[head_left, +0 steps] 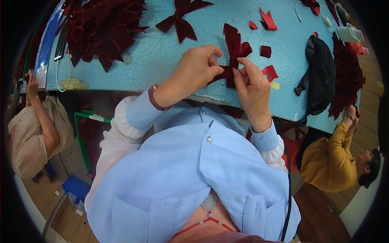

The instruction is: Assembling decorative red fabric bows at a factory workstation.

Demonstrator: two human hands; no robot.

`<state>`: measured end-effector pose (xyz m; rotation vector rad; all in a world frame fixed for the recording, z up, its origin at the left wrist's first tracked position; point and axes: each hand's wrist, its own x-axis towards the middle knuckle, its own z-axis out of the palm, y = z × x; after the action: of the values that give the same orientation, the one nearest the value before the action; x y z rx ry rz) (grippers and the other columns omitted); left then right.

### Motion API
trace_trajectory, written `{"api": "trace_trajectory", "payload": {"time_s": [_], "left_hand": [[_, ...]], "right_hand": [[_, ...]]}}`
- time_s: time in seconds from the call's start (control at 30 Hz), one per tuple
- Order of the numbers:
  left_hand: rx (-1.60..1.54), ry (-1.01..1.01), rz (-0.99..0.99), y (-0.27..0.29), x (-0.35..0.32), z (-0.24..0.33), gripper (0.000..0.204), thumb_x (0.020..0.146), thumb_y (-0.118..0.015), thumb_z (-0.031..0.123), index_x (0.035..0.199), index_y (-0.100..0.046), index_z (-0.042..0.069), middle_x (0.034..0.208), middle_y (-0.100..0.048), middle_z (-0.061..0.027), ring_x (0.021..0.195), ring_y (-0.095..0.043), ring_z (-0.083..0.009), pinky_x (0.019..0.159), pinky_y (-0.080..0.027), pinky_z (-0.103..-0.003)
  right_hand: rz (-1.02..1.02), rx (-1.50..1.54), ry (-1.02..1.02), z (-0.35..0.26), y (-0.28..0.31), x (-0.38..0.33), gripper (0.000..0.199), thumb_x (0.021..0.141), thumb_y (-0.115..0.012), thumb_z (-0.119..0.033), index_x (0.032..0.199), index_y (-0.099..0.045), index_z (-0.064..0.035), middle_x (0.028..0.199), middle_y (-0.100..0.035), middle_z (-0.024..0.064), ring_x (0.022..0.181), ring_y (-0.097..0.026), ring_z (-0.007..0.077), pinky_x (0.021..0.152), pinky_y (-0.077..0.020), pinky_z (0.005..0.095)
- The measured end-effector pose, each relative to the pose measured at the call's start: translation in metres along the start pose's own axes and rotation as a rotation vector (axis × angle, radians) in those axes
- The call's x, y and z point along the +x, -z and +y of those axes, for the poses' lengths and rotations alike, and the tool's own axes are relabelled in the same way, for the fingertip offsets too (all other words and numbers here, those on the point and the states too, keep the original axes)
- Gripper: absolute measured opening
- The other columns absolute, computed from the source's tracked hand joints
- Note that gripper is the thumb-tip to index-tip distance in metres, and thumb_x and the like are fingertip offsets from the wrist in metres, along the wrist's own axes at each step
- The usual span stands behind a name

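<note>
A dark red velvet bow point(232, 40) lies near the table's front edge, its tails and loops spread out. With thumb and fingertips, my left hand point(196, 67) pinches the bow's lower left part. On the other side my right hand point(253, 83) has its thumb and index finger closed at the bow's middle, hiding part of it. Another dark red velvet bow point(178, 20) rests farther back, left of centre. Beside my right hand is a bright red ribbon piece point(270, 73), with a small dark red square point(266, 51) beyond it.
A large heap of dark red bows point(103, 30) covers the blue table point(150, 69) at the back left. At the right lie a black waist bag point(321, 69) and another dark red pile point(347, 77). A folded red ribbon point(268, 20) lies farther back. People sit at both sides.
</note>
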<state>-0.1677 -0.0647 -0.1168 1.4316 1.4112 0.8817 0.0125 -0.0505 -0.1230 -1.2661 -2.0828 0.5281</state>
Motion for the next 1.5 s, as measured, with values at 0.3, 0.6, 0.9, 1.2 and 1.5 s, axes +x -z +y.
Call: {"api": "trace_trajectory", "payload": {"time_s": [0.3,0.6,0.9,1.2,1.5], "left_hand": [[0.236,-0.074,0.134,0.02,0.003,-0.001,0.031,0.071,-0.067,0.01,0.098,-0.059,-0.003,0.074,-0.064,-0.0134,0.065,-0.063,-0.0256,0.06,-0.048,-0.034],[0.166,-0.146,0.251,0.023,0.077,-0.006,0.038,0.07,-0.071,0.012,0.103,-0.058,-0.002,0.087,-0.062,-0.009,0.065,-0.056,-0.01,0.06,-0.047,-0.025],[0.132,-0.127,0.053,0.022,0.086,-0.001,0.024,0.069,-0.07,0.013,0.086,-0.063,-0.002,0.067,-0.06,-0.0055,0.061,-0.055,-0.0137,0.055,-0.044,-0.027],[0.509,-0.293,0.343,0.017,0.078,0.003,0.018,0.073,-0.063,0.004,0.091,-0.062,0.003,0.067,-0.059,-0.0095,0.062,-0.057,-0.0243,0.058,-0.047,-0.034],[0.518,-0.706,0.297,-0.011,0.044,0.002,0.024,0.074,-0.055,-0.006,0.097,-0.058,0.0,0.096,-0.06,-0.0159,0.091,-0.058,-0.031,0.081,-0.046,-0.039]], "right_hand": [[-0.057,-0.224,0.182,-0.008,-0.006,0.012,0.031,0.078,-0.062,-0.003,0.109,-0.056,-0.0028,0.075,-0.059,0.0132,0.062,-0.058,0.0277,0.051,-0.0453,0.0351],[-0.072,-0.173,0.186,-0.002,-0.009,0.016,0.029,0.08,-0.06,-0.003,0.109,-0.057,-0.003,0.074,-0.058,0.013,0.061,-0.058,0.0282,0.051,-0.0458,0.0346],[-0.02,-0.333,0.235,-0.009,0.004,0.022,0.032,0.075,-0.061,-0.001,0.107,-0.058,-0.0004,0.098,-0.059,0.0129,0.096,-0.057,0.025,0.082,-0.0431,0.0418],[-0.074,-0.473,0.471,0.008,0.002,0.031,0.029,0.073,-0.055,-0.004,0.1,-0.059,0.0049,0.11,-0.058,0.0132,0.116,-0.048,0.0235,0.103,-0.0237,0.0546],[-0.105,-0.428,0.428,0.008,0.002,0.034,0.033,0.074,-0.054,-0.003,0.107,-0.056,0.0048,0.113,-0.057,0.0137,0.118,-0.048,0.024,0.106,-0.0181,0.0557]]}}
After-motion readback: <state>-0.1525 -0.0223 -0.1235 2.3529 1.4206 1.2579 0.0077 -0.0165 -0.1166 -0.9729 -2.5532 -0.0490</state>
